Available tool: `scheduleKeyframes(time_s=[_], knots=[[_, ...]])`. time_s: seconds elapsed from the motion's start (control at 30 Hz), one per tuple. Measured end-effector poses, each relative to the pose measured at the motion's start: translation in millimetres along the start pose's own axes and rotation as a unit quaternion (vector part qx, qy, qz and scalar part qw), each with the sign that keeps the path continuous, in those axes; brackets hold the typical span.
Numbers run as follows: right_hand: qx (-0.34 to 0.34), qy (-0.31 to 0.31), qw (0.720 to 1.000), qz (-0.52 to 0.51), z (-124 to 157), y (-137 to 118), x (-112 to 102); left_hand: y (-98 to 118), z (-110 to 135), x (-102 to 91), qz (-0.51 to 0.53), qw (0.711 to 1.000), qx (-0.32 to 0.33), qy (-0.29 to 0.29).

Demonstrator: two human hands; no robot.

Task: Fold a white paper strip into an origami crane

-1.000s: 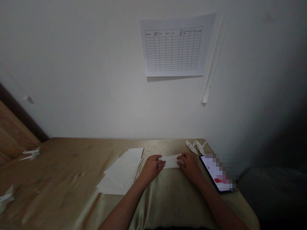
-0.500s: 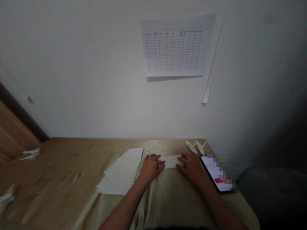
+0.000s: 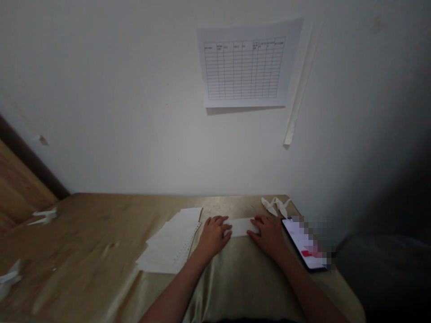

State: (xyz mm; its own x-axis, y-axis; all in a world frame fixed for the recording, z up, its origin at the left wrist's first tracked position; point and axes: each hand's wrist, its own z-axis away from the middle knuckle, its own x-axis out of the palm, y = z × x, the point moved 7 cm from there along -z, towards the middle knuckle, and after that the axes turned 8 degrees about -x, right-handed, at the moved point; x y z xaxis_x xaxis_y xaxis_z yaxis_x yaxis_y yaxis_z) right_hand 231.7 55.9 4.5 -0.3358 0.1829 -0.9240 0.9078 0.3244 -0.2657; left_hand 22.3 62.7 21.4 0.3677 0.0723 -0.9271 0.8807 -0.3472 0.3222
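A folded strip of white paper (image 3: pixel 240 227) lies flat on the cloth-covered table, its long side running left to right. My left hand (image 3: pixel 215 233) has hold of the left end, fingers curled over the far edge and thumb at the near edge. On the right end, my right hand (image 3: pixel 266 233) grips the strip the same way, fingers bent above and thumb below. Close to my left forearm, a fanned stack of white paper sheets (image 3: pixel 170 244) with punched holes rests on the cloth.
A phone (image 3: pixel 305 246) with a lit screen lies right of my right hand. Behind it sit folded paper figures (image 3: pixel 276 206). More paper figures (image 3: pixel 45 216) are at the far left. A printed table sheet (image 3: pixel 244 67) hangs on the wall (image 3: pixel 134 112) behind the table (image 3: pixel 101 233).
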Motion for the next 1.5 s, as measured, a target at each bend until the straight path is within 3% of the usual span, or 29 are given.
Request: scheduleKeyframes(time_s=[0.57,0.83,1.5], knots=[[-0.009,0.028,1.0,0.005,1.8,0.5,-3.3,1.0,0.1,0.0,0.017,1.0,0.005,-0.012],[-0.005,0.013,1.0,-0.011,1.0,2.6,-0.6,2.0,1.4,1.2,0.001,1.0,0.016,-0.008],[-0.006,0.03,1.0,-0.005,1.3,2.3,-0.9,1.0,2.5,-1.4,-0.026,0.999,-0.018,0.005]])
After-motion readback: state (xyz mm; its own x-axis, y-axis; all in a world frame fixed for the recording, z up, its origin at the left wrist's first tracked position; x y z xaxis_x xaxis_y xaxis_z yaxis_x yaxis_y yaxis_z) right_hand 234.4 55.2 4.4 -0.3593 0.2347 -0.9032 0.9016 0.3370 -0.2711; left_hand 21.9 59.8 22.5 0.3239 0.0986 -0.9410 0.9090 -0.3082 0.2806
